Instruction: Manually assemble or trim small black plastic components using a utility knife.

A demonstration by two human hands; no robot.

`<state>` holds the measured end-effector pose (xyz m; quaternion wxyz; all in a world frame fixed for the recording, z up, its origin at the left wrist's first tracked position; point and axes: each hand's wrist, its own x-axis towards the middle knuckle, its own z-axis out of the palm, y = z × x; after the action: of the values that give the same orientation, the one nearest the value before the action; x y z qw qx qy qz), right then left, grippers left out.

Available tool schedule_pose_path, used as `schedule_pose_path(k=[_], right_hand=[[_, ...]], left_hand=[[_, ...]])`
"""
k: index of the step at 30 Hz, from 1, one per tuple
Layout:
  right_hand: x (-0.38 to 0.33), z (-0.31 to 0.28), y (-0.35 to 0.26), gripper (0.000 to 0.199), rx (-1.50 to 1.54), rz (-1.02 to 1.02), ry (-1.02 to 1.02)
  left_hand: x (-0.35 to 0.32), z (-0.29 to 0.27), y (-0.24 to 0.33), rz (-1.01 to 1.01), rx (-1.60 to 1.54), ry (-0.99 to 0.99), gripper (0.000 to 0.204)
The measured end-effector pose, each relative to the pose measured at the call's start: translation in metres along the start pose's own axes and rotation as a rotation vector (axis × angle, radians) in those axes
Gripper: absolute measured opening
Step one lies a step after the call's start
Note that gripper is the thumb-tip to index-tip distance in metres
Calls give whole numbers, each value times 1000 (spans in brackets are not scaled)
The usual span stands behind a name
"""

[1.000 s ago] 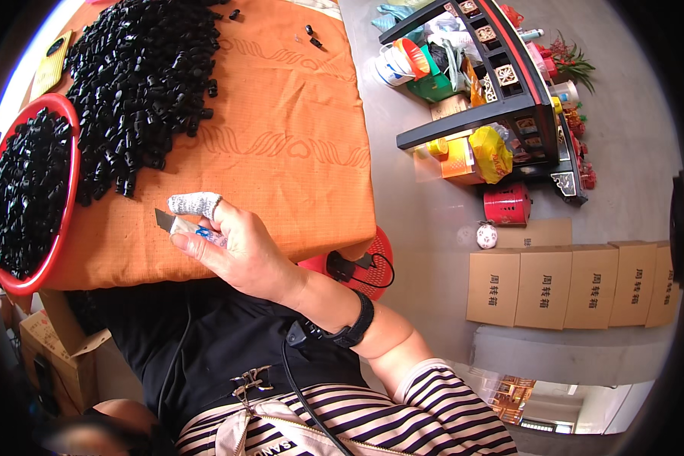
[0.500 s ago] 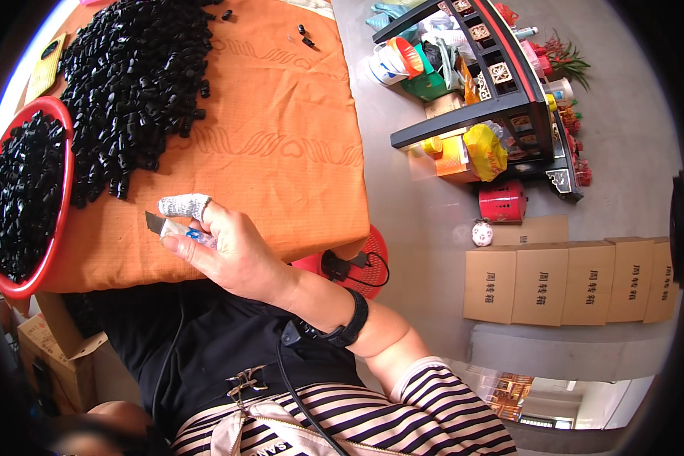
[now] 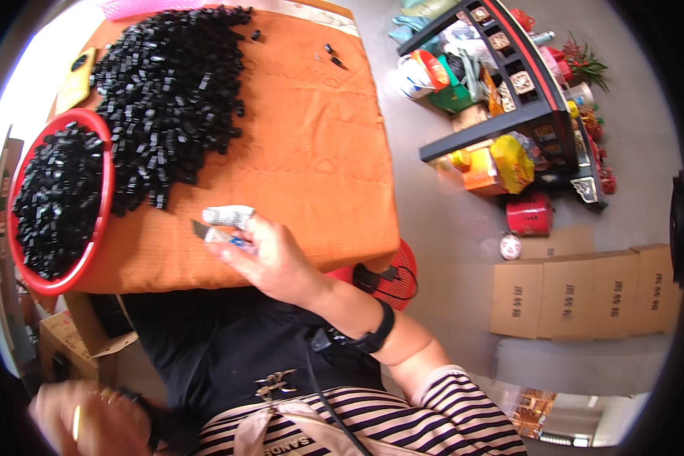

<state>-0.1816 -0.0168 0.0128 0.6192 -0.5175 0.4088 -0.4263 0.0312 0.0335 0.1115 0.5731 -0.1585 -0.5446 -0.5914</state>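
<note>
My right hand [image 3: 277, 262] is closed around a small cutting blade [image 3: 219, 236] with a pale, blue-marked wrapping at its grip. The dark blade tip points left, just above the orange cloth [image 3: 304, 175]. A whitish knitted finger cover [image 3: 230, 216] sits on the index finger. At the lower left, my left hand [image 3: 91, 418] is smeared by motion, so its fingers cannot be read. A red-rimmed basket [image 3: 108, 182] full of small black parts stands at the table's left side. Beside it, a big heap of similar black parts [image 3: 171, 91] spreads over the cloth.
A few loose parts [image 3: 334, 57] lie at the far right of the table. A yellow object [image 3: 76, 82] rests left of the heap. On the floor are a red perforated basket [image 3: 403, 277], an open carton [image 3: 72, 334], several cardboard boxes [image 3: 566, 300] and a dark frame [image 3: 501, 129] holding bags.
The whole view has shifted, so the table and heap appear farther right. My left hand has come more fully into view at the lower left. The right hand still grips the blade.
</note>
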Motion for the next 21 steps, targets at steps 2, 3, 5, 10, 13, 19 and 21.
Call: schedule_pose_path(k=[2,3,5,10,13,19,21], right_hand=[[0,-11,1,30,-46,-4,17],[1,-15,8,30,-83,-21,21],[3,-14,10,30,-60,14,34],[4,-11,2,31,-84,72,28],[8,-13,2,34,-86,53,23],[21,-20,-4,42,-90,-6,90],[26,-20,-10,43,-62,-2,100]], left_hand=[[-39,-9,-18,-143,-284,883,16],[-16,-16,-39,-397,57,947,15],[-15,-35,-63,-593,263,803,15],[-29,-46,-78,-630,-77,715,19],[-26,-46,-78,-640,-86,681,20],[-19,-43,-79,-793,110,755,19],[-19,-43,-79,-806,122,770,19]])
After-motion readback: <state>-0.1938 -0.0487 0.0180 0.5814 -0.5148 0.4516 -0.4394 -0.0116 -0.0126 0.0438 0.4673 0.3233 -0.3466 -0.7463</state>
